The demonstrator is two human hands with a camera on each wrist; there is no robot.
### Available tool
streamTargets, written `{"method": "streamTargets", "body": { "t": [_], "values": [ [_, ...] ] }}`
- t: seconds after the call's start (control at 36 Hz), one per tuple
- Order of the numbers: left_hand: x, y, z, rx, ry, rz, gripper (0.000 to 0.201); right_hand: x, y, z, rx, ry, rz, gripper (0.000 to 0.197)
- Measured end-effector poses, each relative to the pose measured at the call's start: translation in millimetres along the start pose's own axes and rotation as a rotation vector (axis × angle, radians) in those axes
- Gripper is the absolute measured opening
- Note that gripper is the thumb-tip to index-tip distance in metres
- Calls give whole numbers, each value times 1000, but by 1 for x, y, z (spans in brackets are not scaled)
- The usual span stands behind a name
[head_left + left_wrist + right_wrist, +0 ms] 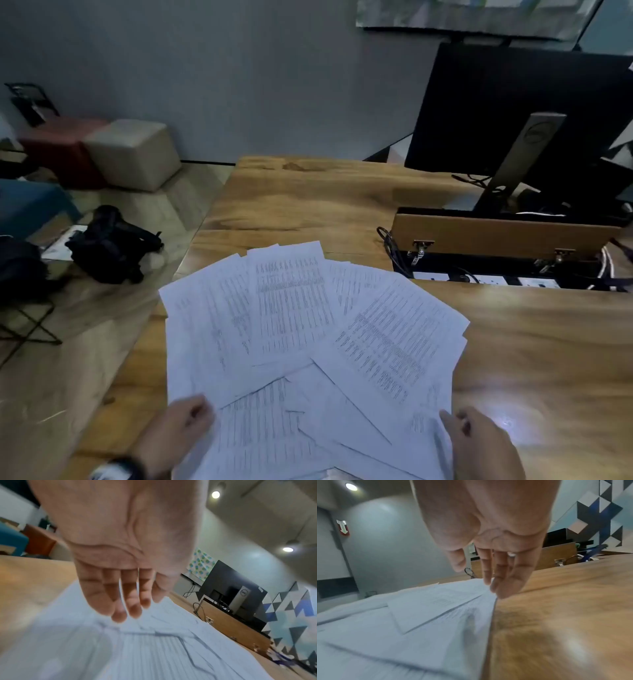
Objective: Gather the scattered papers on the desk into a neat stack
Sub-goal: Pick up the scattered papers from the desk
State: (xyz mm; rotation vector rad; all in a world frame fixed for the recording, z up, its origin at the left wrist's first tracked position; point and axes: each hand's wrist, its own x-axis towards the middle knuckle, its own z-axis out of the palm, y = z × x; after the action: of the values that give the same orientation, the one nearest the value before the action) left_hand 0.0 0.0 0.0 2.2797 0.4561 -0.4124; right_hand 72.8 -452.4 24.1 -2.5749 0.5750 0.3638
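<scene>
Probably an office: wooden desk (342,205), monitor (507,113), printed papers (308,325), cable tray (507,270).

A wooden desk (342,205) is seen, with overlapping printed papers (301,342) fanned across its near edge, reaching past the left edge. A monitor (513,109) on a stand and an open cable hatch (507,236) are placed toward the far right corner.
</scene>
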Motion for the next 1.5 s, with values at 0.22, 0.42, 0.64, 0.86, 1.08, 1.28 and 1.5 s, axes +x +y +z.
{"method": "streamTargets", "body": {
  "t": [0.22, 0.42, 0.64, 0.86, 1.08, 1.28, 1.5],
  "values": [
    [103, 102, 3, 95, 249, -231, 31, 77, -36, 58, -133, -80, 196, 120],
    [141, 138, 37, 121, 180, -415, 84, 61, -87, 52, -53, -16, 403, 118],
    [161, 143, 57, 163, 236, -539, 90, 64, -83, 52, 42, 78, 345, 78],
    [169, 142, 57, 103, 146, -519, 43, 53, -74, 53, -32, 191, 158, 42],
    [164, 137, 57, 227, 224, -627, 97, 58, -72, 50, 262, 258, 49, 14],
    [169, 143, 55, 53, 235, -634, 94, 53, -80, 25, 526, 148, 9, 39],
    [165, 130, 44, -91, 157, -478, 56, 33, -93, -14, 669, -36, -218, 24]
  ]
}}
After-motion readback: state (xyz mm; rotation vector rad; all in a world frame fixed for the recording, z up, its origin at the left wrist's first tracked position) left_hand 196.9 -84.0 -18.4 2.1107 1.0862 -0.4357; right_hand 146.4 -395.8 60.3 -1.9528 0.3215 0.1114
